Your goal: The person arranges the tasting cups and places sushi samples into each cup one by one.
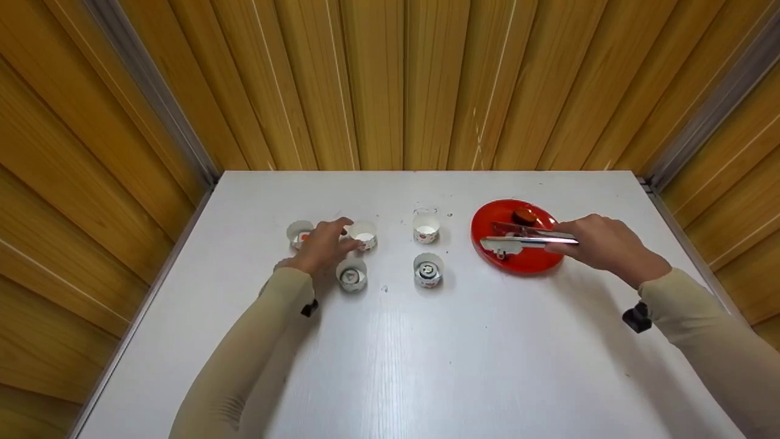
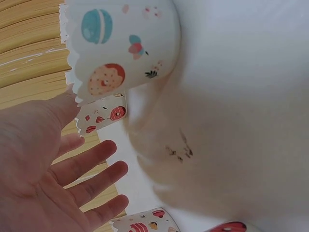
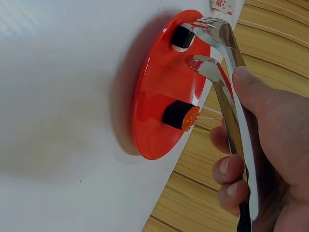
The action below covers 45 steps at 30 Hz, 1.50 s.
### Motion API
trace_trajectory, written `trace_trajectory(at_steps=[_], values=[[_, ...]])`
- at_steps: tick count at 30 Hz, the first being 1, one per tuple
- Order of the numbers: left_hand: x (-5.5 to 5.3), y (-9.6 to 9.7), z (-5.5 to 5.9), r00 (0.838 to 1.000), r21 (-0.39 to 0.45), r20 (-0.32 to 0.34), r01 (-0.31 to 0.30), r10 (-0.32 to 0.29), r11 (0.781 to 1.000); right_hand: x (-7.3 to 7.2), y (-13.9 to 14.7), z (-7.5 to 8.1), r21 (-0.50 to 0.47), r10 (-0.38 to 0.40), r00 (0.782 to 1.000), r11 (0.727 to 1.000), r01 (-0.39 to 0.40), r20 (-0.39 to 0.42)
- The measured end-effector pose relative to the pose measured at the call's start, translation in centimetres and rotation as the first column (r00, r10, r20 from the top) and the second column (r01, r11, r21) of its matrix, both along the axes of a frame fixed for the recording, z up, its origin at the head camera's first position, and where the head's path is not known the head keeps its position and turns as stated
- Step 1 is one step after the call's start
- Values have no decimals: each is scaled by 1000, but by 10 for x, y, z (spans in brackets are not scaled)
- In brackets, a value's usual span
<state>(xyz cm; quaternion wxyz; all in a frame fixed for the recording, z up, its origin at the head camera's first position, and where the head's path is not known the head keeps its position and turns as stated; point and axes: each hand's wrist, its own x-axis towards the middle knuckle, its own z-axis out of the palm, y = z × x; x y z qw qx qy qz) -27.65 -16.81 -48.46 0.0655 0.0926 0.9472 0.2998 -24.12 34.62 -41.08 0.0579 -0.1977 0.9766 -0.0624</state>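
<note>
My right hand (image 1: 600, 244) grips metal serving tongs (image 3: 236, 116), whose spread tips hover over a red plate (image 3: 159, 77). Near the tips on the plate is a sushi roll with a black band and white ends (image 3: 182, 38). A second roll, topped with orange roe (image 3: 190, 118), sits farther along the plate. My left hand (image 1: 320, 247) reaches between two scalloped paper baking cups, one at left (image 1: 292, 230) with something orange and white inside, one at right (image 1: 365, 241). Its fingers are spread; the thumb is beside a cup (image 2: 130, 48), contact unclear.
Closer to me, a paper cup (image 1: 343, 285) and another cup (image 1: 434, 281) each contain a dark-rimmed roll. Behind them stands one more white cup (image 1: 426, 235). Wood-patterned panels (image 1: 402, 85) rise around the white table (image 1: 390, 366).
</note>
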Motion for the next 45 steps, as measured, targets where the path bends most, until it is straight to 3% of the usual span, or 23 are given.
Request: trace_trajectory(at_steps=[12, 30, 45], values=[[-1, 1, 2, 1000, -8, 7, 2, -1, 1000, 6, 11, -2, -14, 0, 1000, 1000, -1, -24], [-2, 0, 0, 999, 15, 41, -16, 15, 1000, 7, 11, -4, -10, -37, 999, 999, 37, 11], [2, 2, 3, 1000, -12, 15, -4, 5, 1000, 10, 10, -6, -27, -26, 1000, 999, 26, -9]])
